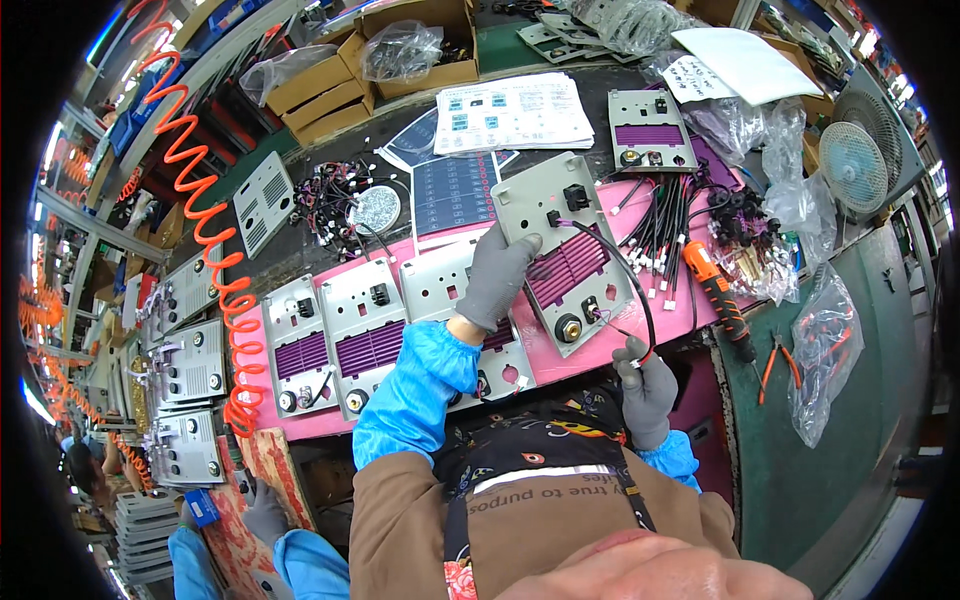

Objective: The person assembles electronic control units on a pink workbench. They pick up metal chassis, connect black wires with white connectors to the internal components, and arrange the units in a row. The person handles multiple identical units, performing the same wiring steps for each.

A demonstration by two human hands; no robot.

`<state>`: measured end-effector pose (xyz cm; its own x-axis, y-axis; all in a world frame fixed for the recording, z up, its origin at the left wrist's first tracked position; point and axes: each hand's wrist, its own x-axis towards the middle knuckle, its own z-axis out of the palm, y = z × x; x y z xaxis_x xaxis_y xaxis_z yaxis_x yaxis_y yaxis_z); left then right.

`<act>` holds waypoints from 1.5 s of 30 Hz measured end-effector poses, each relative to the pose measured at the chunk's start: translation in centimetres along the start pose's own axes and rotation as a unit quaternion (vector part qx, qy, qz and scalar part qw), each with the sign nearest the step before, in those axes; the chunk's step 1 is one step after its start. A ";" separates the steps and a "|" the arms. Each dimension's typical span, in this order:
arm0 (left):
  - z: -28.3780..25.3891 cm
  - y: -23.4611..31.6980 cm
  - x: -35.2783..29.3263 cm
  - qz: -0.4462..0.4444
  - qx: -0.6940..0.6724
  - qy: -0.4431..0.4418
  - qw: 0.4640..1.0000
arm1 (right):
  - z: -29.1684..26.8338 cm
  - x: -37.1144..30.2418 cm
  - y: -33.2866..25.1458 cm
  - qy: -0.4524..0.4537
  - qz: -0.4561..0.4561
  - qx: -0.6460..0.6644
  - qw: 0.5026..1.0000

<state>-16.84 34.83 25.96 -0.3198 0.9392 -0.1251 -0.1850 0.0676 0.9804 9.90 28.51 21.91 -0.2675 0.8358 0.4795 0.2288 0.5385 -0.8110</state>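
My gloved left hand (497, 275) grips the left edge of a grey metal panel (537, 200), thumb on its face, and tilts it above the pink mat (590, 370). The panel has a purple slotted grille (568, 268), a black socket near the top and a round brass-coloured fitting (568, 328) low down. A black cable (634, 282) loops from the panel's upper part to my gloved right hand (648, 395), whose fingers pinch its lower end beside a small white connector. Several similar panels (368, 318) lie in a row on the mat to the left.
An orange-and-black power screwdriver (712, 290), loose cables (660, 225) and orange-handled pliers (778, 365) lie at right. Behind are printed sheets (515, 112), another panel (650, 110) and cardboard boxes (320, 90). An orange coiled hose (205, 210) hangs at left, near a co-worker's gloved hand (265, 515).
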 end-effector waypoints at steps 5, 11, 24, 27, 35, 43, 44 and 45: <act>-0.3 0.6 -0.2 -0.001 -0.017 -0.017 1.000 | 0.3 -0.2 1.0 0.017 0.035 0.029 0.999; -0.8 0.2 0.1 -0.006 -0.017 -0.015 1.000 | 0.6 -0.6 1.4 0.004 0.050 0.016 0.999; -0.9 -0.5 0.5 -0.017 -0.035 -0.009 0.999 | 0.8 -0.5 1.4 -0.007 0.059 -0.017 0.998; -0.9 -0.6 0.5 -0.020 -0.045 -0.009 0.999 | 0.8 -0.8 1.6 -0.014 0.062 -0.033 0.997; -1.2 -1.2 0.9 -0.027 -0.049 0.001 0.998 | 1.5 0.2 2.1 -0.039 -0.002 -0.077 0.996; -1.2 -1.2 0.9 -0.028 -0.036 0.002 0.999 | 2.3 0.6 4.7 -0.005 -0.031 -0.111 0.993; -1.2 -1.2 0.9 -0.026 -0.044 0.003 0.999 | 2.4 0.5 4.8 -0.004 -0.038 -0.115 0.993; -1.1 -1.1 0.8 -0.024 -0.052 0.003 0.998 | 2.4 0.5 4.8 -0.001 -0.039 -0.116 0.993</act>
<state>-17.96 35.10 24.64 -0.3136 0.9336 -0.1734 -0.2960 0.0774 0.9520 8.63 31.23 17.47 -0.2937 0.7908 0.5370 0.4163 0.6115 -0.6728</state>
